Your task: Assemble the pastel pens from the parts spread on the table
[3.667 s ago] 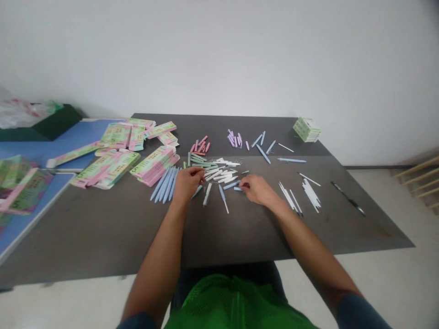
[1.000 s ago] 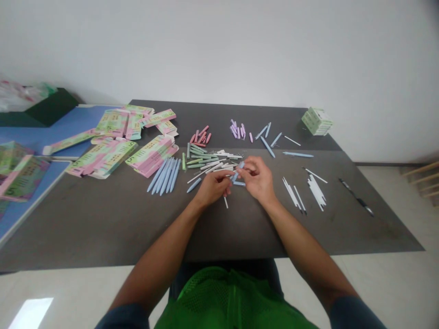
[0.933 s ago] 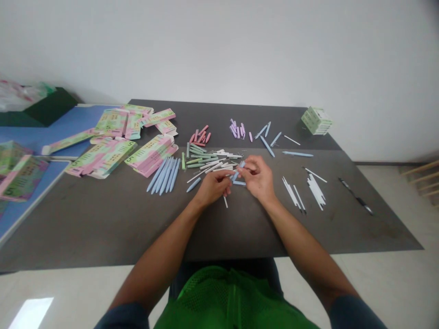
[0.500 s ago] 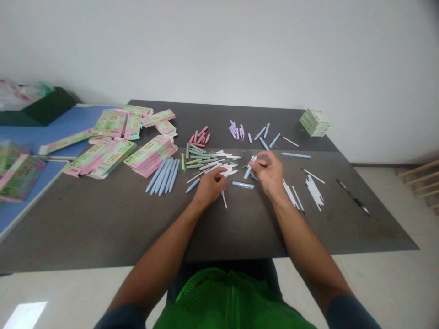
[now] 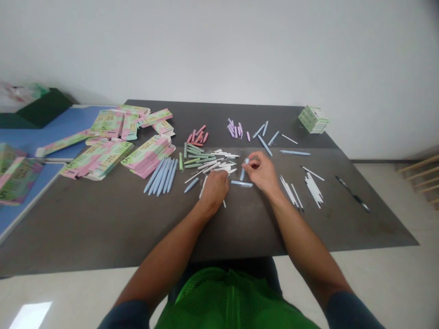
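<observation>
My right hand (image 5: pixel 263 172) pinches a light-blue pen barrel (image 5: pixel 243 170) between thumb and fingertips, tilted just above the table. Below it, another clear and light-blue pen barrel (image 5: pixel 242 183) lies on the tabletop. My left hand (image 5: pixel 216 186) is closed, back upward, at the near edge of a cluster of white pen parts (image 5: pixel 219 165). Its fingertips are hidden, so I cannot make out what they hold. A thin white refill (image 5: pixel 224 204) pokes out beneath it. Left of that hand rests a short light-blue pen part (image 5: pixel 191 185).
Finished-looking blue pens (image 5: pixel 161 176) lie in a row at left, beside pink-green cartons (image 5: pixel 149 155). Green (image 5: pixel 199 154), red (image 5: pixel 198 135) and purple pen parts (image 5: pixel 235 129) sit behind. White refills (image 5: pixel 313 189) and a black pen (image 5: pixel 353 194) are at right, a box stack (image 5: pixel 313 119) farther back.
My right hand has shifted slightly left, and the blue barrel in it now stands steeper. My left hand has moved a little right and rolled so that its back faces up.
</observation>
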{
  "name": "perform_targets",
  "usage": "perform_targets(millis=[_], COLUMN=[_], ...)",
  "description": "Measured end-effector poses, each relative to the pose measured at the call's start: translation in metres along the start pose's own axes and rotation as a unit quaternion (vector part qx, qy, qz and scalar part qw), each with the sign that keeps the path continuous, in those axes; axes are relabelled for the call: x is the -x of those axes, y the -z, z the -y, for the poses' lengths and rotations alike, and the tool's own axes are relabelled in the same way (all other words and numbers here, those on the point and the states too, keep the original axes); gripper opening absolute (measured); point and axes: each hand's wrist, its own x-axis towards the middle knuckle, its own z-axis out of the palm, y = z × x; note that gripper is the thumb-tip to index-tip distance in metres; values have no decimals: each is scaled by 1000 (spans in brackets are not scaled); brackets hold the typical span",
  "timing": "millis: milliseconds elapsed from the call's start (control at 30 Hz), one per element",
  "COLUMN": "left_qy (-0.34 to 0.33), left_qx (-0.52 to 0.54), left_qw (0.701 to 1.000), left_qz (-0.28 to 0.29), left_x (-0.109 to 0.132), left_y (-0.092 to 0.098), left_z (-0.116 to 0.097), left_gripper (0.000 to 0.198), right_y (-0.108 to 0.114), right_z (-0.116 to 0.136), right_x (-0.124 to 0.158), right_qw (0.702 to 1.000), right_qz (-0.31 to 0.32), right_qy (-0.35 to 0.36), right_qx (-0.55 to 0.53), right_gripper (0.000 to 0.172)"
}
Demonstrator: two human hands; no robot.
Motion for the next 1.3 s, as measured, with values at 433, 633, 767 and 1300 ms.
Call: perform_targets(millis=[433, 633, 767, 1300], left_qy=[-41, -25, 5, 160], left_qx=[70, 185, 207, 393], left_qw=[996, 982, 978, 879], left_qz=[-24, -24, -1, -216], left_x=[0, 3, 4, 2], left_y=[0, 9, 16, 68], left_z=[-8, -17, -9, 42], left_gripper=[20, 22, 23, 27], right_y=[-6, -23, -21, -129], right_z=[-7, -3, 2, 40], right_x=[1, 11, 11, -38], right_qw=[999, 985, 979, 882], right_qz=[32, 90, 124, 324], right_qy=[-24, -74, -69, 303], right_qx=[-18, -125, -144, 157], right_gripper=[27, 35, 31, 16])
